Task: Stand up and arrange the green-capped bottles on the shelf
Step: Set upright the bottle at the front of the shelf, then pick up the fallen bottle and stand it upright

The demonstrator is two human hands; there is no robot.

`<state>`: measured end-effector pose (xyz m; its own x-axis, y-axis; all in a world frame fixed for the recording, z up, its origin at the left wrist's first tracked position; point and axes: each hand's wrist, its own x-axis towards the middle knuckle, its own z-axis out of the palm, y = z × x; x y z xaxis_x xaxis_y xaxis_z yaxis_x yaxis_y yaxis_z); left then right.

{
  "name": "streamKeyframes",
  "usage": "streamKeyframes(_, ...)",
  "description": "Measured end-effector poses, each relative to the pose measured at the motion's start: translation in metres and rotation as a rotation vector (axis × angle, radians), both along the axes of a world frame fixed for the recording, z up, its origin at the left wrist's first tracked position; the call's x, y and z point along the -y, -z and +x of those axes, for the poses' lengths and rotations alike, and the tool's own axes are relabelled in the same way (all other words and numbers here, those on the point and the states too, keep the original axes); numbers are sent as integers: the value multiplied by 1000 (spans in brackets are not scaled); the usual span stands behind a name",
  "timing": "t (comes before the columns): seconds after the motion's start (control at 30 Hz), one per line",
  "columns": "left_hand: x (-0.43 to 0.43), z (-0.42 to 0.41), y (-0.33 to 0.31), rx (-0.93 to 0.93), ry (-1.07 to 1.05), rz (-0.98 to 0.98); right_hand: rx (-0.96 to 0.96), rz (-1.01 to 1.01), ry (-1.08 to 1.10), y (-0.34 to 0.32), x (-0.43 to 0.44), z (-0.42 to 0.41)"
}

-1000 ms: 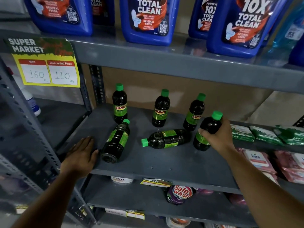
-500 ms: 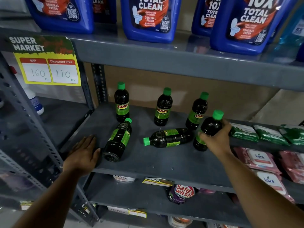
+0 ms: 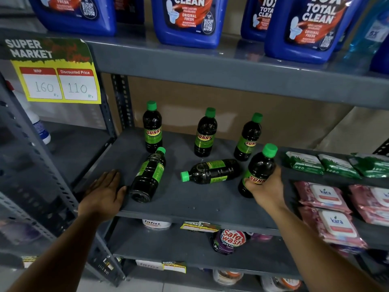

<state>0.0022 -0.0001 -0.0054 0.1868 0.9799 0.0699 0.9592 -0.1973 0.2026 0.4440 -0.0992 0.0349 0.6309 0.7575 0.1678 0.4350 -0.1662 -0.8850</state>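
Observation:
Several dark bottles with green caps and green SUNNY labels are on the grey shelf (image 3: 189,199). Three stand upright along the back: a left bottle (image 3: 152,128), a middle bottle (image 3: 205,133) and a right bottle (image 3: 248,138). Two lie on their sides: one at the front left (image 3: 148,175), one in the middle (image 3: 210,171). My right hand (image 3: 266,189) is shut on the lower body of a tilted bottle (image 3: 261,165) at the right. My left hand (image 3: 104,191) rests flat on the shelf's front left edge, fingers apart, beside the base of the lying front-left bottle.
Blue toilet-cleaner jugs (image 3: 187,20) fill the shelf above. Green wipe packs (image 3: 304,163) and pink wipe packs (image 3: 325,196) lie to the right. A yellow price sign (image 3: 56,76) hangs at the upper left. A slotted steel upright (image 3: 122,102) stands behind the left bottle. Pouches (image 3: 231,239) sit on the shelf below.
My right hand has shifted lower on the right-hand bottle, so its label and neck now show more. My left hand has stayed on the shelf edge. The other bottles have not moved.

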Motion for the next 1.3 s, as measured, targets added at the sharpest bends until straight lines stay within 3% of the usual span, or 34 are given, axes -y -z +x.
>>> streamKeyframes(0.17,1,0,-1,-2,5,-5,2,94,-39,-4,8,-12)
streamKeyframes(0.27,0,-1,0,-4,5,-7,521,290,117,-2,23,-38)
streamKeyframes(0.37,-1,-2,2,-17,4,-8,866,400,-234,-1,19,-71)
streamKeyframes(0.47,-2,-2,4,-22,-1,-17,992,55,-525,-4,-7,-93)
streamKeyframes(0.6,-2,-2,3,-28,10,-25,1090,-394,-492,-10,-49,-97)
streamKeyframes(0.73,-2,-2,3,-23,8,-28,1145,-441,-505,-16,-70,-95)
streamKeyframes(0.9,-3,-3,5,-20,6,-16,952,-218,-480,-8,-73,-96)
streamKeyframes(1.13,-3,-3,6,-25,7,-12,280,80,-390,-10,-73,-119)
streamKeyframes(1.3,-3,-4,6,-23,6,-6,-15,84,-249,-6,-69,-123)
